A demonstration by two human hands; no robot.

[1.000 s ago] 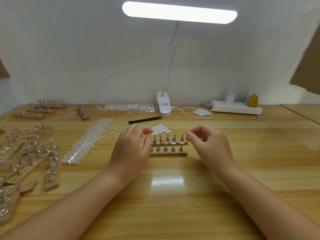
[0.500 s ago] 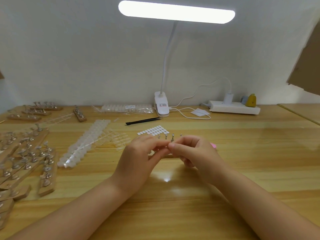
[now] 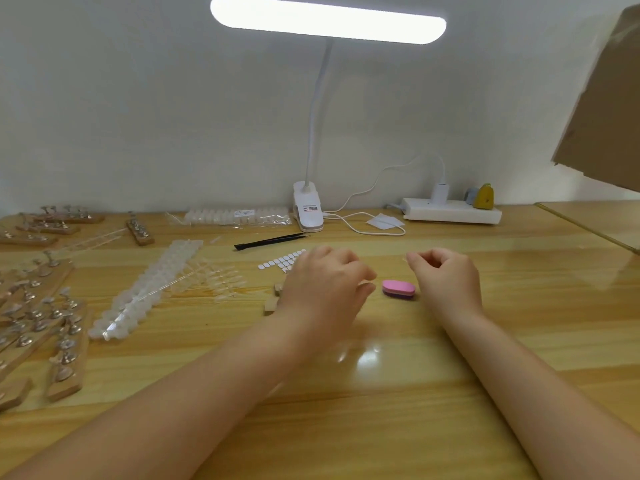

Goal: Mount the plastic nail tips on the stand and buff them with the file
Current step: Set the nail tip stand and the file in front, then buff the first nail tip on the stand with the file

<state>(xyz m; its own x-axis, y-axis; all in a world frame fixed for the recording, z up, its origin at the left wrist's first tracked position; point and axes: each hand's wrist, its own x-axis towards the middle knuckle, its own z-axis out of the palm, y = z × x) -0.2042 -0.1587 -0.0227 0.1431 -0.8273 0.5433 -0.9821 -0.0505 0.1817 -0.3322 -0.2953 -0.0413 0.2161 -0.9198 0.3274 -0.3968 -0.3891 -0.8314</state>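
Between both hands' fingers (image 3: 363, 271) — pink file (image 3: 398, 288)

A buffing block (image 3: 398, 289) is set on the table (image 3: 381, 393) between the left hand (image 3: 325, 289) and the right hand (image 3: 446, 278). The stand (image 3: 273, 299) is largely hidden behind the left hand. A sticker sheet (image 3: 282, 262) is placed just beyond it, tweezers (image 3: 270, 241) farther back, and the clip lamp (image 3: 309, 213) is found at the wall. Strips of nail tips (image 3: 145, 289) are laid to the left.
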